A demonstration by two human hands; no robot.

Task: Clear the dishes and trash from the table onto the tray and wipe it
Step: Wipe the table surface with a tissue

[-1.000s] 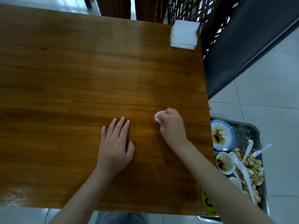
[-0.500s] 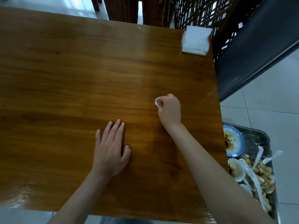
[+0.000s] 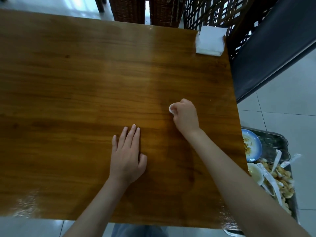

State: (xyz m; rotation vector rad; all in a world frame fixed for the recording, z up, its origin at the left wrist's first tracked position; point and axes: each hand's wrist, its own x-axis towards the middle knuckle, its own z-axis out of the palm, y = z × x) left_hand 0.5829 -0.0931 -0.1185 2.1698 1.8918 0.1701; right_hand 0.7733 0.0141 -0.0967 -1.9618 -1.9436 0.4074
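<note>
Holding dishes, scraps: tray (image 3: 280,139) (floor-side, beside table (image 3: 85,100)).

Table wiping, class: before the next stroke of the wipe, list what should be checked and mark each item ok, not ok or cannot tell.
1. Right hand grips the white wipe: ok.
2. Wipe touching the table: cannot tell, the hand hides the contact.
3. Left hand rests flat, steadying the table: ok.
4. Dishes and trash on the tray: ok.
5. Tabletop cleared: not ok, the napkin stack sits at the far right corner.
</note>
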